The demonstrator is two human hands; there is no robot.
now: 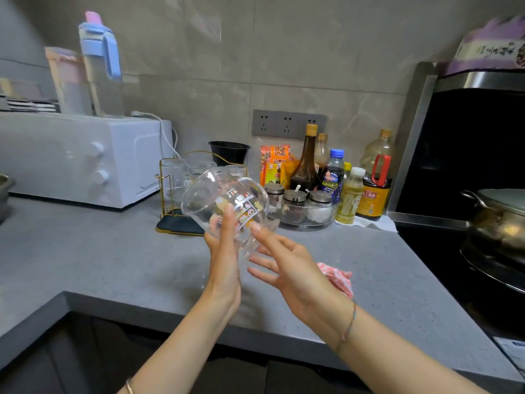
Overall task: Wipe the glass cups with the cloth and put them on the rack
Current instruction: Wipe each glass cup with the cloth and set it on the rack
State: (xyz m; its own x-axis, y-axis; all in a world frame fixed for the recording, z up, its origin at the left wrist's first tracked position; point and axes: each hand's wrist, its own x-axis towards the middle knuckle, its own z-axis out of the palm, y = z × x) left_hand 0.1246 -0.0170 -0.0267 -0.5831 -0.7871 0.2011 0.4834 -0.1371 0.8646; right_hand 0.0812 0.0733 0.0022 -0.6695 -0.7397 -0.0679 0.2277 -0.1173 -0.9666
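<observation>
The cup [227,200] is clear thin glass, round and wide at the mouth, narrow at the foot, with a small coloured print on its side; it is in the air above the counter [99,260], tilted with the mouth up and to the left, just in front of the rack [176,224]. The left hand [224,260] grips the cup low on its body, and some fingers show through the glass. The right hand [295,268] is wide, fingers spread, holding nothing; its index fingertip is at the foot of the cup, but I cannot tell if it touches.

The rack is thin gold wire on a dark flat base; other clear glasses [173,172] hang on it, partly hidden by the cup. The cloth [338,277] is soft, crumpled, pink and white, lying on the grey speckled counter behind the right hand.

Left of the rack stands a white smooth oven [79,157]; right of it are bottles [306,163] and lidded jars [294,196]; a black bowl [228,152] is behind; a metal pot [500,220] sits far right.
</observation>
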